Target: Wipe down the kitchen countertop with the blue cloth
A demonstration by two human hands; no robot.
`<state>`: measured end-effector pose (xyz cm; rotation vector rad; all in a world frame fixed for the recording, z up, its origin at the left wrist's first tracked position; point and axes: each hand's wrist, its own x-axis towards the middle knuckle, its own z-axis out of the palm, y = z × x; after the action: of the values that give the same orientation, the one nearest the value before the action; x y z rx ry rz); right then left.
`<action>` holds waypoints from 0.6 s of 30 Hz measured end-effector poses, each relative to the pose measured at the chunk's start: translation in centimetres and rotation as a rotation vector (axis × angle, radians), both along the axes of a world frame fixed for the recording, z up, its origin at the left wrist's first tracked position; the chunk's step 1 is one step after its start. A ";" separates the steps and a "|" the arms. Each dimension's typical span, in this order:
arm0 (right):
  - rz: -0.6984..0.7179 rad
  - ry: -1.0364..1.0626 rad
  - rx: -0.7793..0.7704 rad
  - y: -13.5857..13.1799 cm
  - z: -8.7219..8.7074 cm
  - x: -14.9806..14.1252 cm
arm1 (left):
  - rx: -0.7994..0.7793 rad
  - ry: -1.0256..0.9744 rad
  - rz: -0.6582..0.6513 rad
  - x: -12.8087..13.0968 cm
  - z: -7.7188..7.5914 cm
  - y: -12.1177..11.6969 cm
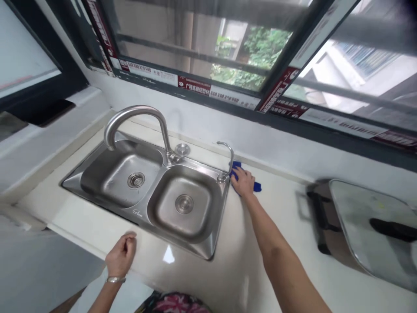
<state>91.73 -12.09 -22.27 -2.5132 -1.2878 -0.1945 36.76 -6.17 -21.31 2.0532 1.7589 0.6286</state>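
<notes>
Under my right hand (243, 179) is a blue cloth (257, 187), gripped and pressed on the white countertop (273, 208). This hand is just right of the double-bowl steel sink (150, 208), beside the small thin faucet (230, 152). My left hand (121, 254), with a bracelet at the wrist, hovers or rests by the counter's front edge; contact is unclear. Its fingers are curled closed and nothing shows in them. A large curved faucet (140, 109) rises behind the sink, its spout over the left bowl.
On the right of the counter stands an electric pan (335, 234) with a glass lid and black handle. A drain strainer (182, 149) lies behind the sink. A dark flat object (48, 114) is on the left ledge. The window frame (195, 93) runs along the back wall.
</notes>
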 end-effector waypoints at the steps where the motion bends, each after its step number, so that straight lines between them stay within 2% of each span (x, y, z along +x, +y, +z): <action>1: -0.008 -0.004 -0.004 -0.4 0.1 -0.9 | -0.009 -0.007 0.005 0.1 0.1 0.0; 11: 0.105 -0.069 -0.176 -4.9 1.2 -6.9 | -0.036 -0.012 -0.018 0.5 0.5 -0.2; 18: 0.193 -0.093 -0.166 -8.4 1.5 -12.0 | -0.066 0.016 -0.021 0.5 0.5 -0.6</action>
<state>79.75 -20.49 -20.76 -2.5199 -1.6356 -0.1687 37.26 -6.75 -20.82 2.0348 1.7412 0.5425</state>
